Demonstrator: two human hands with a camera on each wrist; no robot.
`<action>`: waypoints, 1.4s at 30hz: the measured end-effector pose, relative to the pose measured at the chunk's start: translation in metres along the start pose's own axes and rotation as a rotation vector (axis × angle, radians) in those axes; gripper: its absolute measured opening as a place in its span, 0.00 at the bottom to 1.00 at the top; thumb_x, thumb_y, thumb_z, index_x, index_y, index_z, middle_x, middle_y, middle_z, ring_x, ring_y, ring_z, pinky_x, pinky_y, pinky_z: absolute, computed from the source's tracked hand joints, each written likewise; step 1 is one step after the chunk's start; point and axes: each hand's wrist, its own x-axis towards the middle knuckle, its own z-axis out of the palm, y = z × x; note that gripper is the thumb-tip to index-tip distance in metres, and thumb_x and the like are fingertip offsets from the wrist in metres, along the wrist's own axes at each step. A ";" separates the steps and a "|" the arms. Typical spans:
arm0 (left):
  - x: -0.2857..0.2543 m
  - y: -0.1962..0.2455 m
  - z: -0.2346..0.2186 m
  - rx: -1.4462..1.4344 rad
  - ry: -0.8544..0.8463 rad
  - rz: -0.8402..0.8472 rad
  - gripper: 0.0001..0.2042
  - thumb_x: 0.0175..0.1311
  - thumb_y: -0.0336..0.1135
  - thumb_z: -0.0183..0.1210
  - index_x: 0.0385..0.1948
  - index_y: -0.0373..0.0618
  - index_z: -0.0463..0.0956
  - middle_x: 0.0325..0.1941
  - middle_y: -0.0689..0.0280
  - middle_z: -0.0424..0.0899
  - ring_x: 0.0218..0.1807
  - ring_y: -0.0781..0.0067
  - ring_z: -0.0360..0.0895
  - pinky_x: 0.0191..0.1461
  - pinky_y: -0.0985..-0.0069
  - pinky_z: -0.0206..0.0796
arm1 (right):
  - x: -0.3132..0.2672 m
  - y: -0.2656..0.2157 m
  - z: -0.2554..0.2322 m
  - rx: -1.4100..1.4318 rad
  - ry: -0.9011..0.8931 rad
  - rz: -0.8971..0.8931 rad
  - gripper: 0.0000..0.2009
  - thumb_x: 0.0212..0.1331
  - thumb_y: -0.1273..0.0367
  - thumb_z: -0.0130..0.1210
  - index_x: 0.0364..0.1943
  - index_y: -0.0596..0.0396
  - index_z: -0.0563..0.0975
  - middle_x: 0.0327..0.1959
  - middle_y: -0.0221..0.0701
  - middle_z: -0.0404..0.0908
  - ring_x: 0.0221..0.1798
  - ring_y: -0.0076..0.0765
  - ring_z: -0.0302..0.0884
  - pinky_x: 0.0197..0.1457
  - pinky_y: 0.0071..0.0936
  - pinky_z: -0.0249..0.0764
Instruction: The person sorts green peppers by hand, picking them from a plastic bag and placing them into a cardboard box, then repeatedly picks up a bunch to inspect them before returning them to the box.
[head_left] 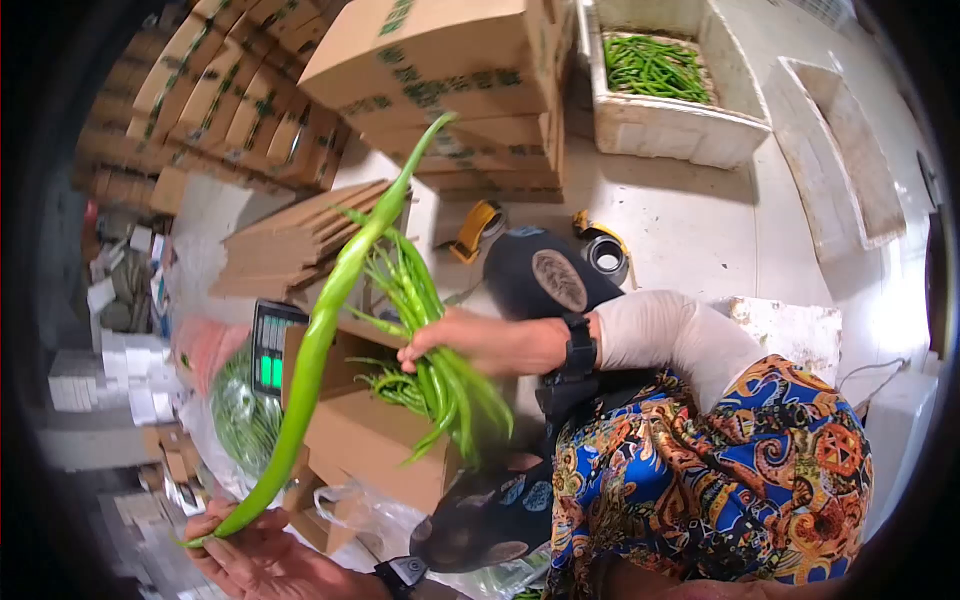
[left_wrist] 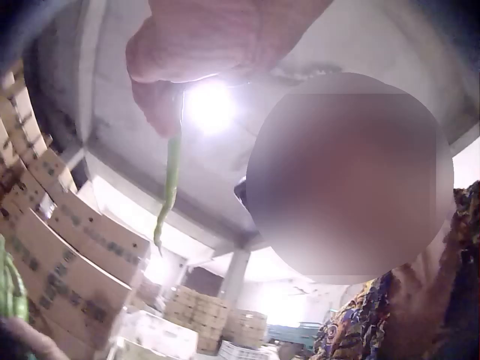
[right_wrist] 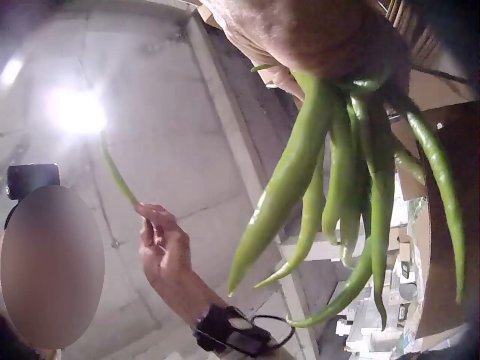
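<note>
My left hand (head_left: 270, 562) pinches one end of a long green pepper (head_left: 318, 340), which rises at a slant in the head view. That pepper (left_wrist: 171, 176) hangs below the fingers of my left hand (left_wrist: 202, 45) in the left wrist view. My right hand (head_left: 475, 343) grips a bunch of green peppers (head_left: 440, 395), beside the long one. In the right wrist view, several peppers (right_wrist: 281, 184) dangle under my right hand (right_wrist: 322, 37). Just below the bunch stands an open cardboard box (head_left: 370, 445).
Taped cartons (head_left: 430, 60) are stacked at the top centre. A foam box (head_left: 680, 130) holds green peppers, with another foam box (head_left: 850, 150) farther right. Flat cardboard (head_left: 290, 245), a lit scale display (head_left: 270, 350), a bagged heap of green produce (head_left: 243, 415) and tape dispensers (head_left: 475, 232) lie around.
</note>
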 end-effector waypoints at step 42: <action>-0.116 -0.072 0.040 -0.429 -0.093 -0.649 0.10 0.63 0.28 0.54 0.45 0.35 0.71 0.40 0.60 0.79 0.39 0.74 0.77 0.44 0.78 0.68 | 0.000 -0.037 0.018 0.618 -0.574 -0.010 0.22 0.51 0.70 0.55 0.51 0.62 0.66 0.38 0.30 0.73 0.38 0.25 0.70 0.46 0.21 0.71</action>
